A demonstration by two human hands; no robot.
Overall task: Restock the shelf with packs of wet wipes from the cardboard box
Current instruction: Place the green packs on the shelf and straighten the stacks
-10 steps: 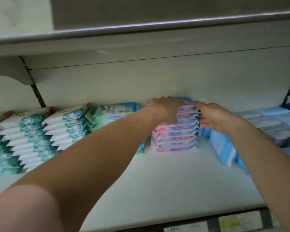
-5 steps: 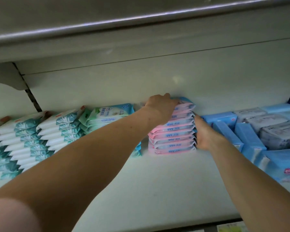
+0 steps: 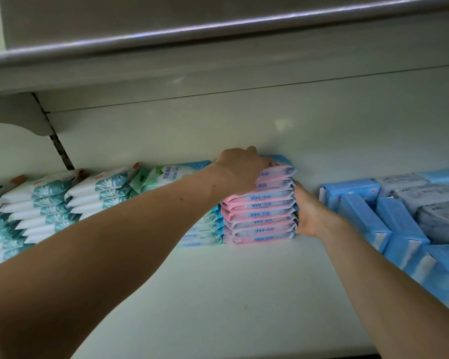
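A stack of several pink wet wipe packs (image 3: 261, 215) stands at the back of the white shelf (image 3: 244, 294), against the rear wall. My left hand (image 3: 240, 171) lies on top of the stack with its fingers curled over the upper packs. My right hand (image 3: 310, 216) presses flat against the stack's right side, its fingertips hidden behind the packs. The cardboard box is out of view.
Green and blue packs (image 3: 171, 174) touch the pink stack's left side, with rows of white-and-teal packs (image 3: 47, 206) further left. Blue and grey packs (image 3: 394, 216) lie to the right, a gap away. The upper shelf's rail (image 3: 218, 29) hangs overhead.
My right hand has slid down from the stack's upper packs to its lower right side. The left hand stays on top, and the stack now looks squared up.
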